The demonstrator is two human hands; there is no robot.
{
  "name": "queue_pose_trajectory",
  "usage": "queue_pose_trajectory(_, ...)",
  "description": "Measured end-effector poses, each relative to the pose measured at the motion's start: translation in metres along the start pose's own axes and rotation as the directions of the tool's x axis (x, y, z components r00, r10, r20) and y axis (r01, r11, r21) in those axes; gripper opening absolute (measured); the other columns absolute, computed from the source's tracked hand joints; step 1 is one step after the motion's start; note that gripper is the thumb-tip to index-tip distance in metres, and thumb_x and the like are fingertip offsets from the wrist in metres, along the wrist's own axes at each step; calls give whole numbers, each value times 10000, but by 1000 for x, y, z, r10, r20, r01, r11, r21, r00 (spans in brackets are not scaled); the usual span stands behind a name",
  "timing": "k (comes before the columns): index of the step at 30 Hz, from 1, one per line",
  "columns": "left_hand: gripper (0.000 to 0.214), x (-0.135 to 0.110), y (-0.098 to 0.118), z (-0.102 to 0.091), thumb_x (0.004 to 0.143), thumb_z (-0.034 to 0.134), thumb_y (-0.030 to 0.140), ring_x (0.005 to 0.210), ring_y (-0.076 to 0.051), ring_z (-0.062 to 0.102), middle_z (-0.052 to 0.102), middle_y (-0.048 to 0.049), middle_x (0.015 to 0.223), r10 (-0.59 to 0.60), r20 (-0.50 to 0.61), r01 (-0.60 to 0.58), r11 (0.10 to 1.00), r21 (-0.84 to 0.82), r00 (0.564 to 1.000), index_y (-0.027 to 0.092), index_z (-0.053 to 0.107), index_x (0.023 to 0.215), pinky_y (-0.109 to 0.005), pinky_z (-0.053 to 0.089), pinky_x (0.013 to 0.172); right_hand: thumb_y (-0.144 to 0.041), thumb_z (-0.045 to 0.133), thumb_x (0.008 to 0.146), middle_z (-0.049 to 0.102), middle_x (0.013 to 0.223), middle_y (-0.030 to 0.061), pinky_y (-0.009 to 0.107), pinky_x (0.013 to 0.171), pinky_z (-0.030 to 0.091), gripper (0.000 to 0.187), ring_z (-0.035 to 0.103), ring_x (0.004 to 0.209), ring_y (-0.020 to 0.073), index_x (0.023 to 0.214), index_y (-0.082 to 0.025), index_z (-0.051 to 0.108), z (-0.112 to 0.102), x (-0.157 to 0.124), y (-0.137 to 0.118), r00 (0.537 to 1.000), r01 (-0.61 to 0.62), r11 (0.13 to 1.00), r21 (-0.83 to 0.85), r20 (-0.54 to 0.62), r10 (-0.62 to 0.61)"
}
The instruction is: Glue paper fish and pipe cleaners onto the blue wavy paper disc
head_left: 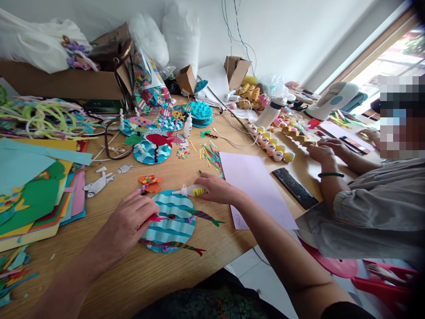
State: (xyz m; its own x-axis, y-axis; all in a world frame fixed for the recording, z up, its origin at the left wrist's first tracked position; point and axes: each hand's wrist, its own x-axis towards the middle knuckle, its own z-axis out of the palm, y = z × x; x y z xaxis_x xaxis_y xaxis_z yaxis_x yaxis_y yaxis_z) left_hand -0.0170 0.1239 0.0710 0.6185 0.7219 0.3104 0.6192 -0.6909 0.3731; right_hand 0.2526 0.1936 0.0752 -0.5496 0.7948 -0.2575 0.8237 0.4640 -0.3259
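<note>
My right hand point(217, 188) grips a small white glue bottle point(196, 191) with a yellow label. Its nozzle points left, over the upper edge of a round blue wavy-striped paper disc point(169, 201). A thin dark-tipped stick or pen also shows at these fingers. My left hand point(134, 215) is curled at the disc's left edge, a red paper piece point(155, 218) showing at its fingertips; what it pinches is hidden. On the disc lie two striped paper fish, one green-tailed point(207, 217) and one red-tailed point(187, 247). An orange dotted paper fish point(151, 182) lies just beyond.
Coloured paper sheets point(33, 190) are stacked at left, with grey paper fish point(99, 183) beside them. Finished-looking fish discs point(152, 153) and another glue bottle point(187, 126) stand behind. Right are a lilac sheet point(255, 186), a phone point(295, 188) and another person's hands point(327, 150).
</note>
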Motion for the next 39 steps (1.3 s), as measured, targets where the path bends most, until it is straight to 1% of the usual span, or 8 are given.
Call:
queue_pose_trajectory(3, 154, 0, 0, 0, 878, 378, 233, 828, -143, 544, 594, 17, 818, -4, -3, 4, 1000, 5, 1000, 225, 520, 817, -385, 318, 990, -209, 597, 745, 594, 1001, 95, 263, 699, 394, 342, 576, 873, 205, 1083, -172, 563, 0, 0, 1, 1000, 15, 1000, -14, 20, -14)
queue_pose_trajectory(6, 152, 0, 0, 0, 875, 383, 233, 840, -146, 546, 600, 15, 828, -10, 1, 10, 1000, 7, 1000, 228, 524, 818, -386, 316, 995, -329, 608, 773, 625, 976, 94, 266, 697, 382, 380, 581, 883, 217, 1117, -177, 546, 0, 0, 2, 998, 38, 999, 4, 44, -39)
queue_pose_trajectory(9, 158, -1, -1, 0, 875, 376, 228, 848, -147, 547, 601, 11, 834, -12, 3, 12, 1000, 10, 1000, 229, 526, 823, -387, 313, 996, -431, 472, 864, 628, 999, 111, 276, 726, 377, 384, 577, 917, 218, 1124, -160, 550, 1, 0, 2, 997, 63, 997, 33, 31, -64)
queue_pose_trajectory(12, 162, -1, -2, 1, 873, 371, 226, 843, -148, 546, 600, 11, 827, -1, -1, 1, 1000, 11, 1000, 229, 526, 824, -389, 315, 992, -352, 363, 924, 626, 1013, 119, 278, 741, 370, 338, 574, 929, 209, 1091, -143, 570, 3, 1, 0, 999, 32, 999, 19, 5, -33)
queue_pose_trajectory(24, 130, -2, -1, 1, 865, 395, 214, 844, -144, 549, 603, 20, 840, 12, 4, -12, 1000, 26, 1000, 231, 521, 845, -384, 294, 1007, -385, 622, 740, 599, 952, 84, 240, 623, 330, 332, 562, 814, 180, 995, -175, 588, 10, 3, -3, 998, 12, 1000, 11, -55, -11)
queue_pose_trajectory(30, 150, -1, -1, 2, 880, 375, 222, 836, -142, 551, 597, 21, 824, 18, -4, -17, 999, 35, 1000, 234, 521, 849, -381, 304, 998, -375, 602, 752, 643, 879, 59, 238, 558, 279, 348, 584, 761, 188, 1035, -183, 536, 9, 2, -8, 998, -49, 998, -37, -35, 48)
queue_pose_trajectory(36, 168, -1, -1, 2, 876, 372, 229, 829, -142, 557, 605, 20, 823, 14, -6, -14, 999, 45, 1000, 230, 536, 839, -379, 316, 1000, -430, 380, 904, 633, 973, 94, 256, 666, 338, 346, 588, 868, 192, 1042, -166, 556, 8, -1, -7, 999, 32, 999, -31, -14, -33)
queue_pose_trajectory(39, 176, -1, -1, 2, 879, 368, 237, 827, -142, 558, 606, 18, 820, 11, -7, -10, 999, 45, 1000, 230, 540, 839, -381, 319, 997, -365, 420, 894, 618, 995, 96, 254, 692, 349, 299, 578, 887, 186, 1066, -163, 558, 8, -1, -7, 999, 29, 999, -23, -37, -30)
